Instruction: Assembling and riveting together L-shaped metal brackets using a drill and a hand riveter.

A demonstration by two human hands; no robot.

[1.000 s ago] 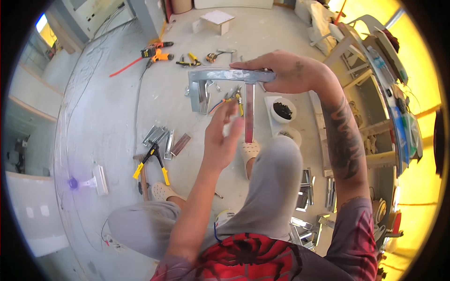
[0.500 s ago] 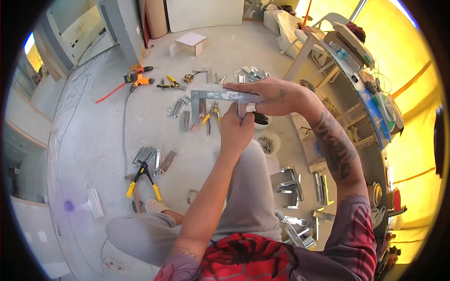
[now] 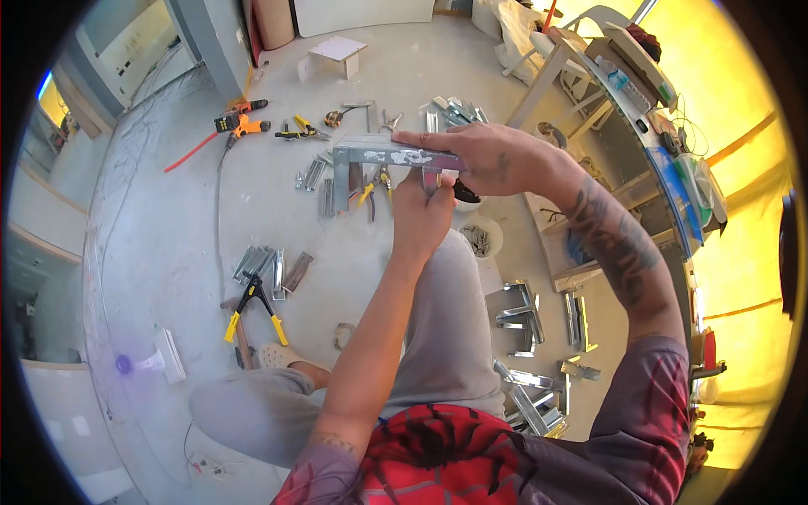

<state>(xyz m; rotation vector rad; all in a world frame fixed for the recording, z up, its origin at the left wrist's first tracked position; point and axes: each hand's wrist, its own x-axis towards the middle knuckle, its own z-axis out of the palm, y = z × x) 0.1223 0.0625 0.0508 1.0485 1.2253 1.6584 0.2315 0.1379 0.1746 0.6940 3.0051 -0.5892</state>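
Observation:
A U-shaped grey metal bracket [image 3: 370, 156], bent from steel channel, is held up in front of me, its crosspiece roughly level and one leg hanging at the left. My left hand [image 3: 421, 215] is closed round the shorter right leg, thumb up. From the right, my right hand [image 3: 505, 162] grips the right end of the crosspiece, with its index finger stretched along the top face. Below and behind the bracket, yellow-handled pliers [image 3: 367, 195] and short metal channel pieces [image 3: 327, 199] lie on the floor. A white bucket of small metal fasteners [image 3: 481, 238] stands beyond my knee.
Yellow-handled crimpers [image 3: 254, 305], a hammer [image 3: 241, 337] and channel offcuts [image 3: 261, 268] lie left of my legs. Orange power drills [image 3: 244, 123] are farther off. Finished-looking U brackets [image 3: 520, 316] lie at right, near a cluttered workbench [image 3: 627, 126]. A cable [image 3: 220, 210] crosses the floor.
The whole view has shifted slightly, so the floor things sit a little higher in it. Both hands keep their hold on the bracket, with hardly any change of grip.

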